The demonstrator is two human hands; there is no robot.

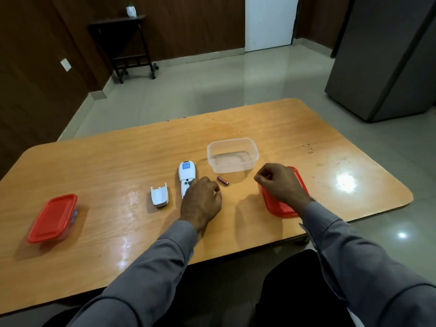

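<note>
The white plastic remote control (186,172) lies face down near the middle of the light wooden table (118,161), with its long side pointing away from the person. Its battery compartment is open on the back. The left hand (200,201) lies over the near end of the remote control with curled fingers, the thumb side by the open compartment. Whether this hand really grips it or only rests on it, I cannot tell.

Just to the left of the remote control, apart from it, the white plastic battery cover (159,194) lies with its hollow side up. To the right of the left hand's fingertips, a small reddish-brown cylindrical battery (223,180) lies on the table, near them but not touching.

The right hand (280,182) hangs above the table with its fingers curled and the fingertips pressed together. A small reddish spot shows between them, but I cannot tell if the hand holds something. Under this hand and wrist a red rectangular plastic lid (280,208) lies flat on the table.

Behind the battery stands a clear rectangular plastic container (233,167) without lid. Far on the left side of the table is another plastic container with a red lid (53,217) on it. Both arms wear grey sleeves (354,267).
</note>
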